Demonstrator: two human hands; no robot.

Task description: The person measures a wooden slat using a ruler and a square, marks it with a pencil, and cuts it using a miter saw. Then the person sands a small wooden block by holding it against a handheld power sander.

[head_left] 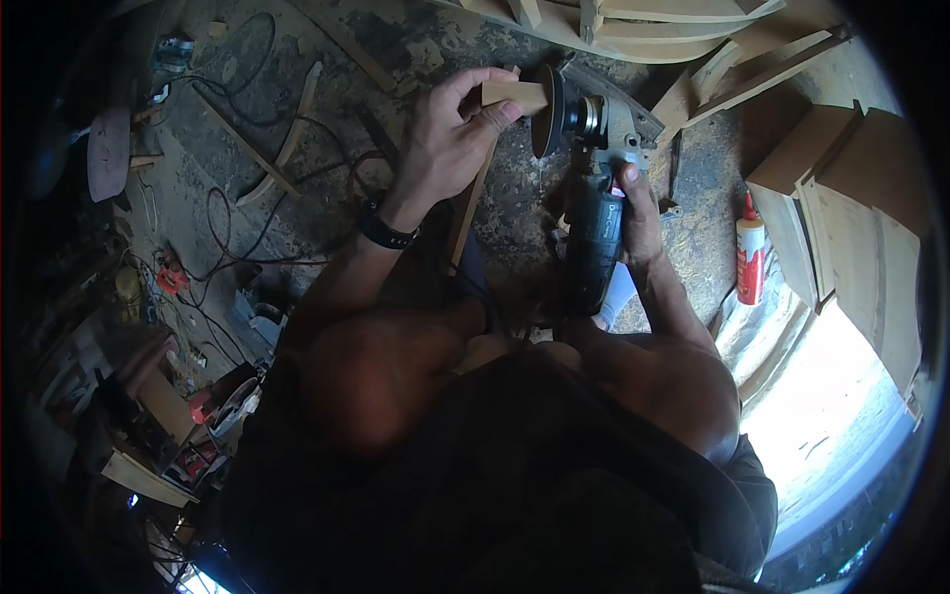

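My left hand (453, 144), with a dark band on its wrist, is closed around a pale wooden block (520, 95), thumb along its near side. The block's right end meets the disc (545, 119) of an angle grinder; whether it touches or only overlaps it in view, I cannot tell. My right hand (640, 220) is wrapped around the body of the angle grinder (596, 233), which stands upright with its head away from me. Below my left hand runs a narrow wooden strip (469, 218); its upper end is hidden, so I cannot see if it joins the block.
Curved wooden frames (663, 32) lie at the far side. To the right stand a red-and-white glue bottle (750, 257) and a wooden box-like piece (841, 238). Cables (223, 223), loose wood strips (252, 148) and a red tool (171, 275) litter the floor on the left.
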